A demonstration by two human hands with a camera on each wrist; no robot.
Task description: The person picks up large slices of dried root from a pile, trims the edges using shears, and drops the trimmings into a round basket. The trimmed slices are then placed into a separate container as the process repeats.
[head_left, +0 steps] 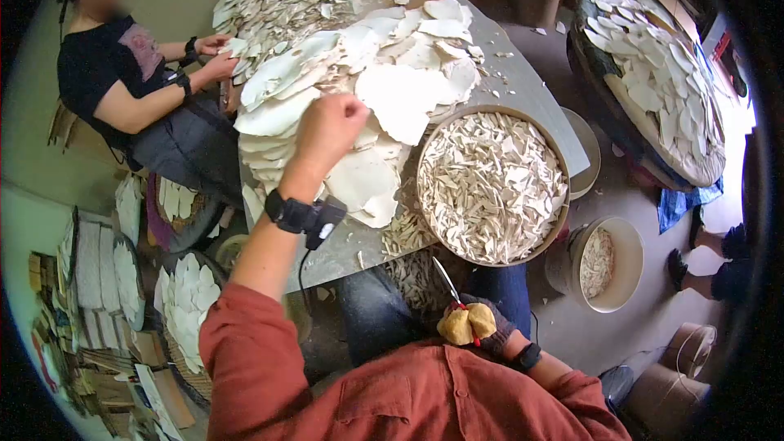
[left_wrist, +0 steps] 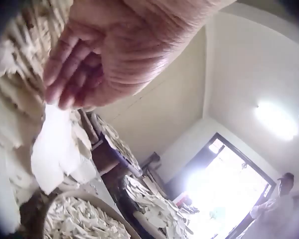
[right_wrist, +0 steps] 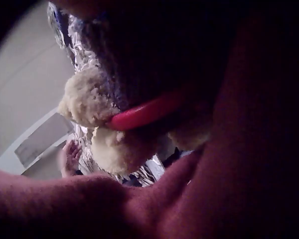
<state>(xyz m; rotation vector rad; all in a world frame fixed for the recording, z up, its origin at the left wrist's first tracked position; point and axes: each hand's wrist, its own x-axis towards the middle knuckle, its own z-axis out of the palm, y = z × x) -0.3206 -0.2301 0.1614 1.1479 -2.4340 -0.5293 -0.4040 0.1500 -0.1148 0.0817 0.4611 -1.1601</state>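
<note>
My left hand (head_left: 331, 126) is over the pile of white flat pieces (head_left: 282, 110) on the table, its fingertips pinching the edge of a broad white piece (head_left: 400, 102). In the left wrist view the same piece (left_wrist: 52, 149) hangs below the fingertips of the hand (left_wrist: 104, 59). Low at my lap, my gloved right hand (head_left: 494, 335) grips red-handled scissors (head_left: 447, 282), blades pointing up and away. Yellowish padding (head_left: 467, 324) is around the handles; in the right wrist view a red handle (right_wrist: 144, 113) shows between lumps of padding (right_wrist: 89, 97).
A round basket of cut strips (head_left: 494, 188) stands at the table's (head_left: 523, 73) near right edge, and a bucket (head_left: 612, 265) with more strips on the floor. Another person (head_left: 122, 82) sits at the far left, handling pieces. Trays of white pieces (head_left: 653, 73) stand at the right.
</note>
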